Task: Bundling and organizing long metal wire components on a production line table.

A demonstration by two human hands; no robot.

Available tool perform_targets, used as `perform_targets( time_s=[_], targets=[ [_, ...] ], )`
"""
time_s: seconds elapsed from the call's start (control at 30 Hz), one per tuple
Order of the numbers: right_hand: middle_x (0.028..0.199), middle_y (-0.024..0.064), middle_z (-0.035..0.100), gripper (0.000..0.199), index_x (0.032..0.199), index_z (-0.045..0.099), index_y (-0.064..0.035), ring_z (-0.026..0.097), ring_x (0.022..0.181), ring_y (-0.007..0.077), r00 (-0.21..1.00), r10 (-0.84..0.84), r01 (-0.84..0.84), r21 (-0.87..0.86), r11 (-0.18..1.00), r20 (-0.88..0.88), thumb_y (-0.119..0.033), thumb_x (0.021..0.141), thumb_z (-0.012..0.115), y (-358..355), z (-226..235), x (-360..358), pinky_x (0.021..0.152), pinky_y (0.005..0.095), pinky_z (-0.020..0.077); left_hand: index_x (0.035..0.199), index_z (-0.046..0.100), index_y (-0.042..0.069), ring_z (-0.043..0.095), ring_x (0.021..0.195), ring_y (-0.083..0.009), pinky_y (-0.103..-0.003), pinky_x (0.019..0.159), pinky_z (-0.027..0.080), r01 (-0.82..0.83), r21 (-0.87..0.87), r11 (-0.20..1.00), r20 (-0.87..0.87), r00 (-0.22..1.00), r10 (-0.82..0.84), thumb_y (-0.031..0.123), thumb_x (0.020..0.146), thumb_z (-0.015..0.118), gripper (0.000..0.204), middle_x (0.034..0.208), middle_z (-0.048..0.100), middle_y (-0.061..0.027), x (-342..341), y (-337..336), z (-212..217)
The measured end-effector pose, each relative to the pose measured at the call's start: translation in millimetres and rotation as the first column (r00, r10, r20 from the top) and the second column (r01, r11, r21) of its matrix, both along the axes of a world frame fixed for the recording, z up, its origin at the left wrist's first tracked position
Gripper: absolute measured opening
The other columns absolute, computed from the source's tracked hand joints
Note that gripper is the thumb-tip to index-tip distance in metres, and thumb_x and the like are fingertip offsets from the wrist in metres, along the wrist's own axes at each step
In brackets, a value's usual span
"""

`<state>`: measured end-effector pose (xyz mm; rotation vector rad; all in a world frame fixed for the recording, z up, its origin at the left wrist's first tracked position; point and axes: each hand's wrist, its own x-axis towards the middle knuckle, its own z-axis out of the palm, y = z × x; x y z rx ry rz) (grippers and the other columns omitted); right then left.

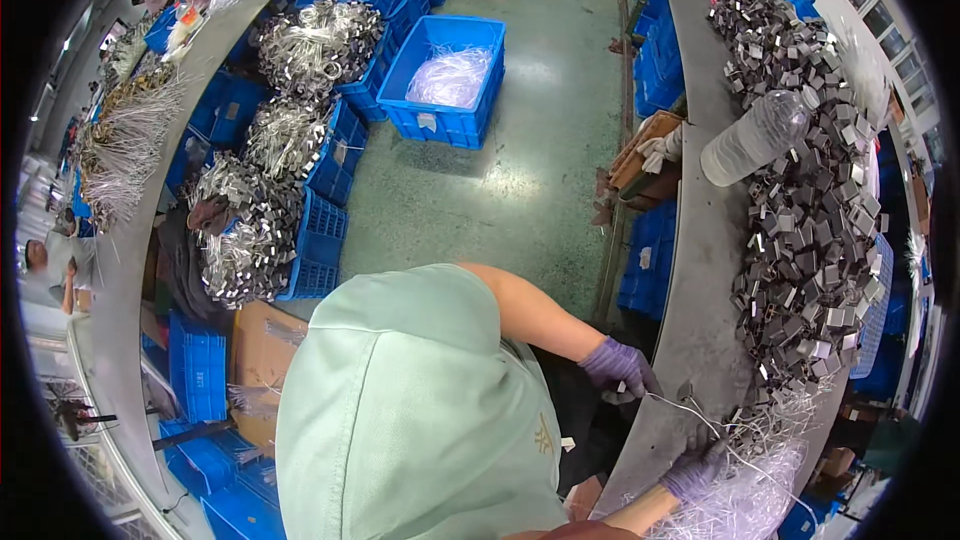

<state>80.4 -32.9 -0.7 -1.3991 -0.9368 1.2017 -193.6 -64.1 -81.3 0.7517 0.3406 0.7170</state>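
Observation:
My left hand (620, 366), in a purple glove, reaches to the edge of the grey curved workbench (700, 270) and pinches one end of a thin white strand (682, 410). The strand runs down to my right hand (694, 470), also gloved in purple, which grips it beside a heap of clear white strands (745, 500). A long pile of small grey metal clips (810, 220) covers the bench just beyond both hands. My pale green shirt (410, 410) fills the lower middle.
A clear plastic bottle (755, 135) lies on the bench by the clips. Blue crates (445, 75) stand on the green floor, one holding clear strands. Heaps of metal parts (250, 230) sit on crates at the left. Other people work at the far left.

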Motion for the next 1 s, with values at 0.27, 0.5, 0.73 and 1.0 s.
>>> perform_targets(
  time_s=[0.27, 0.5, 0.73, 1.0],
  targets=[
    [0.1, 0.0071, 0.061, 0.038, 0.114, 0.053, -0.0029, 0.064, 0.084, 0.0198, 0.994, 0.105, -0.104, 0.039, 0.994, -0.024, -0.035, 0.093, 0.053, -2.6, -14.3, -8.8, 0.062, 0.0241, 0.0494, 0.126, 0.05, -0.001, 0.051, 0.046, -0.0127, -0.028, 0.041, 0.041, 0.177, -0.102, 0.979, 0.092, 0.981, -0.168, 0.01, 0.083, 0.057, 0.045, 0.055, 0.051, -0.0063, -5.2, -2.4, -0.6],
    [0.101, 0.0084, 0.061, 0.041, 0.114, 0.052, -0.0018, 0.064, 0.086, 0.0219, 0.991, 0.127, -0.123, 0.063, 0.99, -0.051, -0.036, 0.092, 0.053, -4.7, -4.2, -15.3, 0.063, 0.0252, 0.0498, 0.113, 0.06, -0.001, 0.051, 0.044, -0.0117, -0.027, 0.04, 0.04, 0.043, 0.015, 0.999, -0.156, 0.987, -0.04, 0.017, 0.084, 0.061, 0.034, 0.054, 0.054, -0.006, 0.3, 7.7, 9.9],
    [0.105, 0.0101, 0.061, 0.046, 0.116, 0.053, -0.0042, 0.062, 0.09, 0.0234, 0.989, 0.073, -0.067, 0.054, 0.996, -0.127, -0.044, 0.093, 0.048, -9.7, -9.3, -25.0, 0.065, 0.0273, 0.0494, 0.095, 0.066, 0.001, 0.053, 0.043, -0.014, -0.029, 0.039, 0.04, 0.03, 0.111, 0.993, -0.286, 0.958, 0.003, 0.019, 0.083, 0.063, 0.022, 0.055, 0.057, -0.0075, 7.1, 3.2, 20.9],
    [0.092, 0.0114, 0.061, 0.046, 0.119, 0.048, -0.0003, 0.062, 0.075, 0.0204, 0.994, 0.055, -0.047, 0.085, 0.995, -0.094, -0.039, 0.094, 0.05, -10.3, -0.4, -29.6, 0.056, 0.0235, 0.0478, 0.083, 0.064, 0.001, 0.056, 0.048, -0.0147, -0.027, 0.045, 0.044, 0.078, 0.183, 0.98, -0.383, 0.924, -0.002, 0.025, 0.086, 0.059, 0.025, 0.056, 0.058, -0.0068, 12.3, 2.0, 13.9]
  ],
)
